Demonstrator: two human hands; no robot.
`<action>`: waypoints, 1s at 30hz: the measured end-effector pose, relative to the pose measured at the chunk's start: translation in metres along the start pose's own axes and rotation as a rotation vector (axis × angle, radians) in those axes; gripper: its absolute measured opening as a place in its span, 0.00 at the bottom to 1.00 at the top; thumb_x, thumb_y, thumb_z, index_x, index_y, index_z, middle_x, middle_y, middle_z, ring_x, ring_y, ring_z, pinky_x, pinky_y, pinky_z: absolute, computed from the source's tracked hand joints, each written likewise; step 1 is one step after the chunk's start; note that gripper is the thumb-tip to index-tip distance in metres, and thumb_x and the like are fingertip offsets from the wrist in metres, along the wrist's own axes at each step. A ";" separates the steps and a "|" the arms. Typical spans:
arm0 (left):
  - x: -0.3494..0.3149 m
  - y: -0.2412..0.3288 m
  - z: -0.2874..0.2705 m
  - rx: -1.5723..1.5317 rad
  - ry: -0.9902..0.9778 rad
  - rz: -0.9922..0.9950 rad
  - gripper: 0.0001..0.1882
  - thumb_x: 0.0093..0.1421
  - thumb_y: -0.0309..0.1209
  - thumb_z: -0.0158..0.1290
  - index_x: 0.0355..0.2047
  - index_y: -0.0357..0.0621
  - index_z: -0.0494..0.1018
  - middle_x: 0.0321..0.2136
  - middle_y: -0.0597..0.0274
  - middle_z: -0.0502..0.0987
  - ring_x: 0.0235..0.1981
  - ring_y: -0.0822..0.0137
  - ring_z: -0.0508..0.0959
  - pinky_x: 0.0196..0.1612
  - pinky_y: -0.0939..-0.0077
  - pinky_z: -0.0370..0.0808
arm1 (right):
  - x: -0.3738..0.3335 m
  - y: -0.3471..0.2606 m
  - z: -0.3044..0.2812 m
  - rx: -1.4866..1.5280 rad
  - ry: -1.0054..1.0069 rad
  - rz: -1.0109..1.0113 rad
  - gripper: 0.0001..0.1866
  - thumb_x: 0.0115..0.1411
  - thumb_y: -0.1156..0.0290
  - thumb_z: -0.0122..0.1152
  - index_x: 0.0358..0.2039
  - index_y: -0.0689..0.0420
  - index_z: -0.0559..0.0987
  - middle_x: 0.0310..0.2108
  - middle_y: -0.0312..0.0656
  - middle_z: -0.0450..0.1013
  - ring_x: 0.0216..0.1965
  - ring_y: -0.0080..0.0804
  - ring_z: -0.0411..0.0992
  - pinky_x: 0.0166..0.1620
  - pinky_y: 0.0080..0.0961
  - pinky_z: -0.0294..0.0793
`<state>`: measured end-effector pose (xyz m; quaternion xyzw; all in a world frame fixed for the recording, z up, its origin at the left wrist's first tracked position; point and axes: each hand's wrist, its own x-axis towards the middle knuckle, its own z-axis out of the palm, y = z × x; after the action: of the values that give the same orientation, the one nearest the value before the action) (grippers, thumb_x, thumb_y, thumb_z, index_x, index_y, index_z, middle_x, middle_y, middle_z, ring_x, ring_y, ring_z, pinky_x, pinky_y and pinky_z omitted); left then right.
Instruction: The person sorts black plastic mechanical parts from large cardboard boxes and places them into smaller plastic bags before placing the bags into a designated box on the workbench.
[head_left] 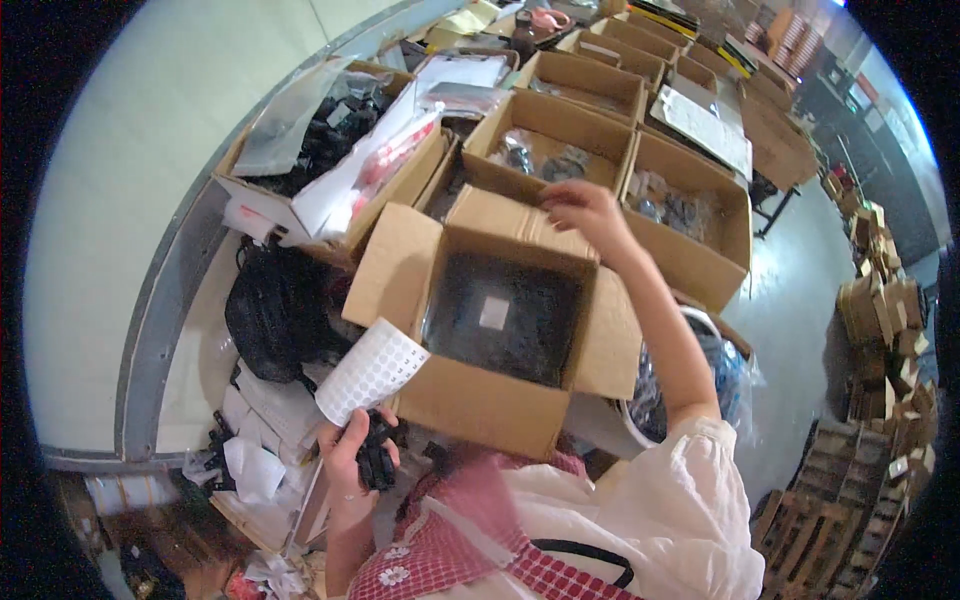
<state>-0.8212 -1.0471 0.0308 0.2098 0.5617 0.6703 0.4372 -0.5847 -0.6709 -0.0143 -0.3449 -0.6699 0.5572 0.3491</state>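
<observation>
In front of me stands an open cardboard box (pixel 480 408) with its flaps folded out. Inside it lies a dark, flat surface bearing a small pale square label (pixel 493 313). My left hand (pixel 347 455), by the box's near left corner, is closed around black plastic parts (pixel 377 462) and a curled sheet of round white stickers (pixel 372 372). My right hand (pixel 588 215) reaches over the box's far flap (pixel 515 222), its fingers loosely bent and apart, with nothing visible in them. Whether its fingertips touch the flap I cannot tell.
Beyond are open cartons, one holding bagged parts (pixel 545 155) and another clear-bagged pieces (pixel 670 210). At the left sit a carton of black parts (pixel 340 125) and a black bag (pixel 275 310). A white-rimmed tub (pixel 640 420) stands at the right, with wooden pallets (pixel 825 500) further off.
</observation>
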 end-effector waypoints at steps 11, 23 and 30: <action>0.068 -0.021 0.067 0.085 0.075 -0.165 0.17 0.67 0.34 0.50 0.46 0.30 0.71 0.29 0.51 0.78 0.15 0.64 0.76 0.16 0.73 0.75 | 0.184 0.129 -0.057 -1.192 -0.619 0.162 0.26 0.54 0.65 0.62 0.55 0.54 0.76 0.46 0.53 0.77 0.44 0.46 0.77 0.44 0.41 0.79; 0.118 -0.037 0.061 0.028 0.006 -0.547 0.25 0.64 0.37 0.50 0.52 0.26 0.67 0.31 0.37 0.78 0.19 0.54 0.79 0.16 0.68 0.78 | 0.212 0.057 -0.161 0.083 -0.460 0.429 0.09 0.55 0.81 0.59 0.38 0.65 0.79 0.30 0.39 0.76 0.20 0.26 0.75 0.21 0.23 0.78; 0.123 -0.038 0.052 -0.043 0.069 -0.697 0.29 0.64 0.46 0.48 0.44 0.22 0.68 0.27 0.38 0.77 0.12 0.57 0.75 0.12 0.70 0.70 | 0.216 0.083 -0.153 0.008 -0.300 0.428 0.09 0.54 0.80 0.59 0.37 0.61 0.79 0.29 0.33 0.75 0.24 0.19 0.72 0.25 0.17 0.73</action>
<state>-0.8324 -0.9168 -0.0160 -0.0265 0.5997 0.4993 0.6248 -0.5607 -0.3981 -0.0572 -0.3907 -0.6238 0.6660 0.1214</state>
